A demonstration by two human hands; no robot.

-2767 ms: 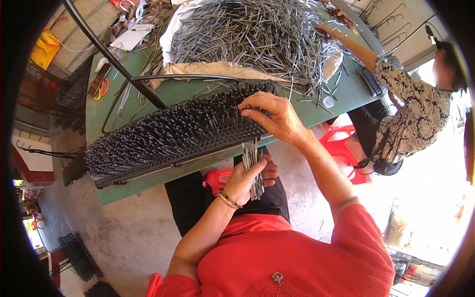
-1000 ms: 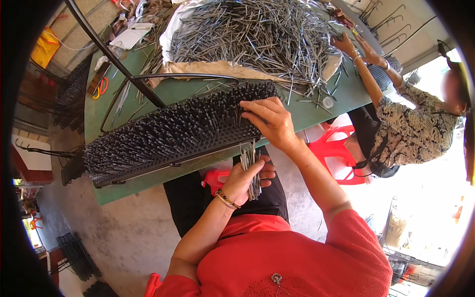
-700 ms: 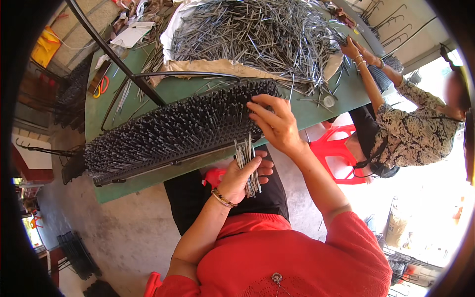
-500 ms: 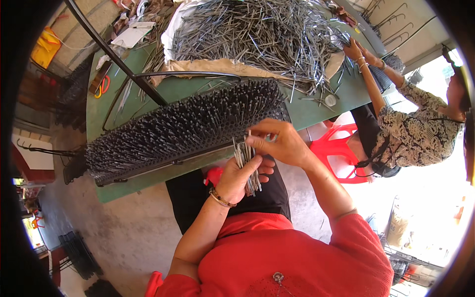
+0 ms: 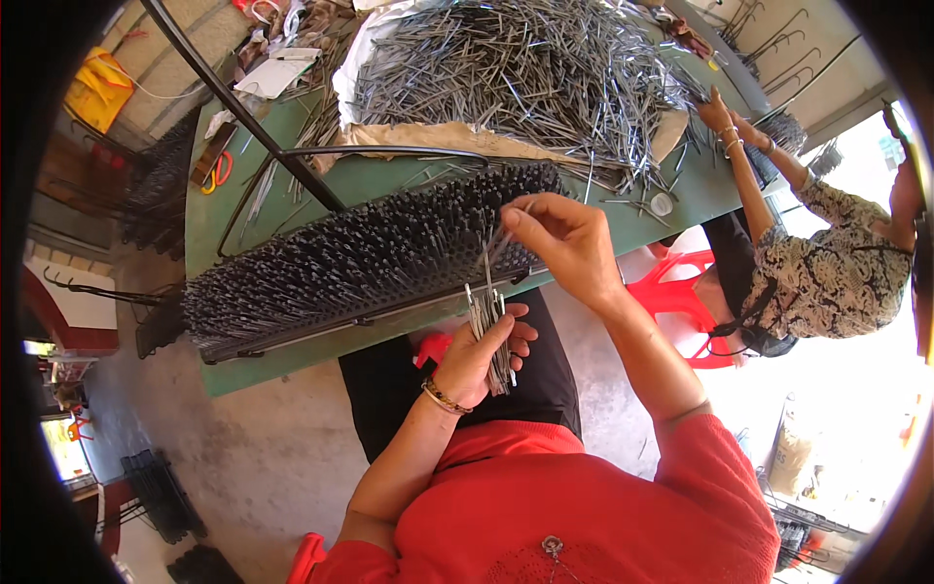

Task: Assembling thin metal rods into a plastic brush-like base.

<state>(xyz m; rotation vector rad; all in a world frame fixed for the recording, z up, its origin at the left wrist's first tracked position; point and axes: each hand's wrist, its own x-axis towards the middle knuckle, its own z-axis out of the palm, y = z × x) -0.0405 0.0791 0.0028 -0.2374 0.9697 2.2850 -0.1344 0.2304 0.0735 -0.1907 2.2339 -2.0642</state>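
Note:
My left hand (image 5: 469,365) is wrapped round a bundle of thin grey metal rods (image 5: 494,336), held roughly upright above my lap. Just beyond it, my right hand (image 5: 574,253) is raised at the right end of a long black perforated rack (image 5: 331,268). Its thumb and forefinger are pinched on a thin metal rod (image 5: 486,255), partly blurred against the dark rack. Many dark rods stand close together in the rack's holes, while bare holes show along its near right edge.
A green table (image 5: 219,375) carries the rack and a large heap of loose metal rods (image 5: 525,78) on paper sheeting. Orange-handled scissors (image 5: 223,169) lie at left, by a black metal bar (image 5: 229,97). At right, a co-worker (image 5: 827,263) reaches to the table beside a red stool (image 5: 671,302).
My right hand has moved up and away from the bundle toward the rack, with a rod in its fingers. The left hand still holds the bundle. The whole view has shifted slightly.

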